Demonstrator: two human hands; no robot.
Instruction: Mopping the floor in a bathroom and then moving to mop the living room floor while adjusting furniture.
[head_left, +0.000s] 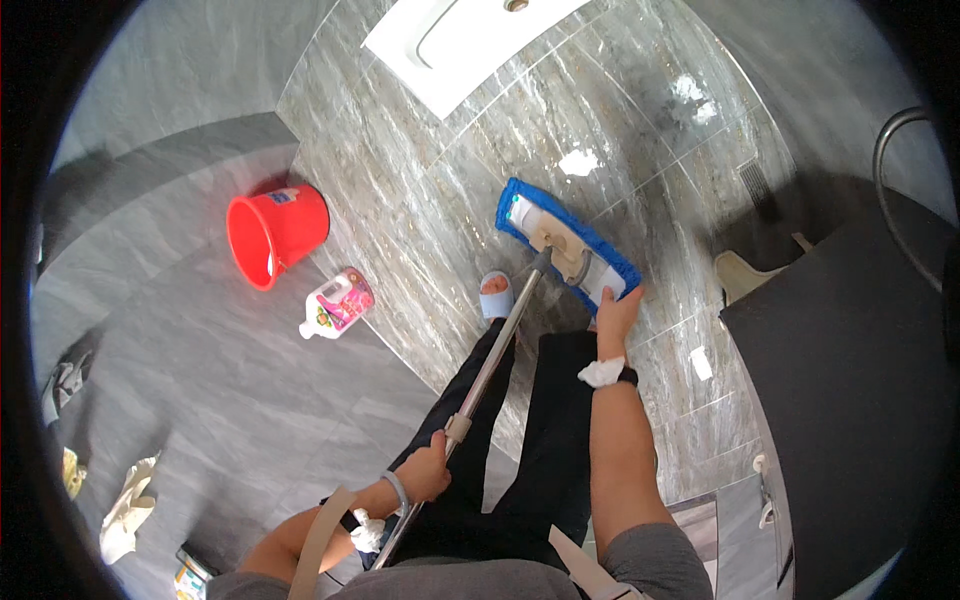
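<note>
A flat mop with a blue fringed pad point(627, 268) and a beige-and-white plate hangs in front of my legs, its plate side facing up. Its metal pole point(497, 362) slants from the plate down to the lower left. Below the pole's beige collar, my left hand point(427, 470) is wrapped round it. My right hand point(617, 318) grips the right end of the mop head, fingers partly hidden under the pad. Close by the mop is my left foot in a light blue slipper point(497, 296); the right foot is mostly hidden.
A red bucket point(300, 226) and a white bottle with a pink label point(340, 302) are at the left. Ahead is a white basin point(440, 95). Wet, shiny tiles point(600, 120) cover the floor. A dark panel point(840, 380) and a metal hose point(882, 160) are at the right.
</note>
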